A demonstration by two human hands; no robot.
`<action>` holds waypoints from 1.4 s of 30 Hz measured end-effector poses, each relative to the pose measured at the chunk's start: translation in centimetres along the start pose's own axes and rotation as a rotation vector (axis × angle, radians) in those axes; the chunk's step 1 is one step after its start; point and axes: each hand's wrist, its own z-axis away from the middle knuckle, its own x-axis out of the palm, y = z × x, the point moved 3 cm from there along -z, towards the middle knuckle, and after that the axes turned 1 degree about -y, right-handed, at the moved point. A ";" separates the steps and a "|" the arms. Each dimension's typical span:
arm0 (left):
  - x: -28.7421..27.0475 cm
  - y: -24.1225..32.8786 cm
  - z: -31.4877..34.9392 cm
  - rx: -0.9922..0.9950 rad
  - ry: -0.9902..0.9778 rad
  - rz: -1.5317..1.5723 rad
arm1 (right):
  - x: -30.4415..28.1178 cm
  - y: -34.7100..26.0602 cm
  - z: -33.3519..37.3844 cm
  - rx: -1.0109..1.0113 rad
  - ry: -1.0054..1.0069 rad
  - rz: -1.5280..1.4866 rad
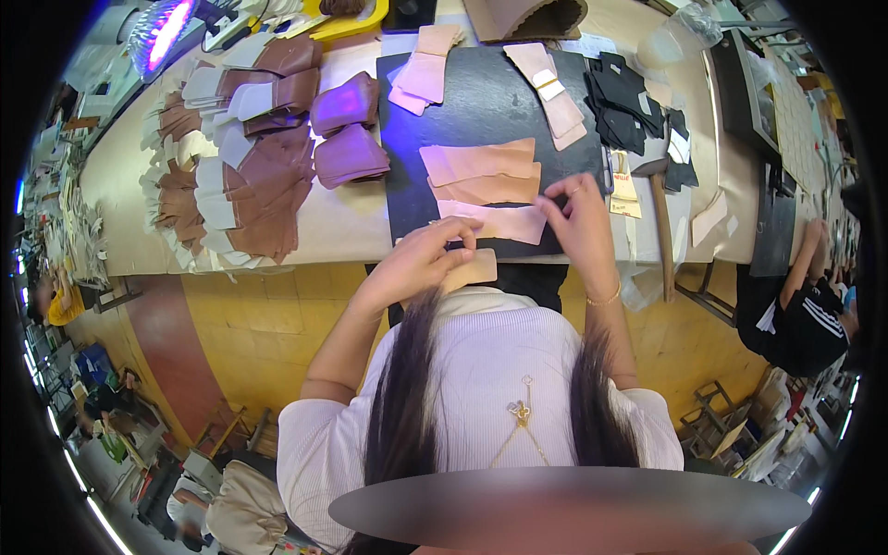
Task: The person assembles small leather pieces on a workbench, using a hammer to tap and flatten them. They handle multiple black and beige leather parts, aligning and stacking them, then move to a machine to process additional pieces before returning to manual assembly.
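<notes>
From my remote seat, I take the pale pink strip (507, 224) as the dial's centre: a thin, leather-like piece, smooth and gently curved, lying near the close edge of a matte black board (476, 102). At twelve o'clock, tan pieces (481, 165) overlap in tapering bands. At eleven lies a stack of pinkish pieces (424, 72), flared and round-cornered; at one, a similar bundle (561, 113) with a pale band around its waist. Brown folded pieces (351, 157) sit softly creased at ten, and fabric-like black pieces (622, 100) are heaped between one and two. A hammer's wooden handle (662, 236) runs along three.

My left hand (425, 259) is at eight, fingers curled over the strip's left end, with a flat tan piece (476, 266) by its thumb; I cannot tell whether it grips either. My right hand (578, 217) is at three, thumb and forefinger bent with a narrow gap at the strip's right end; whether they pinch it, I cannot tell.
</notes>
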 end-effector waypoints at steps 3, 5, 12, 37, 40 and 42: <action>-0.2 0.2 -0.1 -0.214 0.033 0.085 | 0.0 -0.3 2.3 -0.094 0.018 0.036; 0.1 0.9 -0.9 -0.174 0.109 0.080 | 0.0 0.3 2.8 0.018 -0.029 -0.078; 3.6 2.7 -7.0 0.431 0.235 -0.418 | -1.8 1.7 2.4 0.127 0.072 -0.153; 4.8 0.6 -6.6 0.161 0.175 -0.935 | -8.3 10.8 -15.9 -0.282 0.148 0.326; 4.0 0.9 -7.0 0.152 0.135 -0.908 | -8.3 10.5 -15.4 -0.257 0.125 0.284; 3.6 0.9 -7.0 0.149 0.108 -0.891 | -8.9 11.0 -15.2 -0.223 0.200 0.252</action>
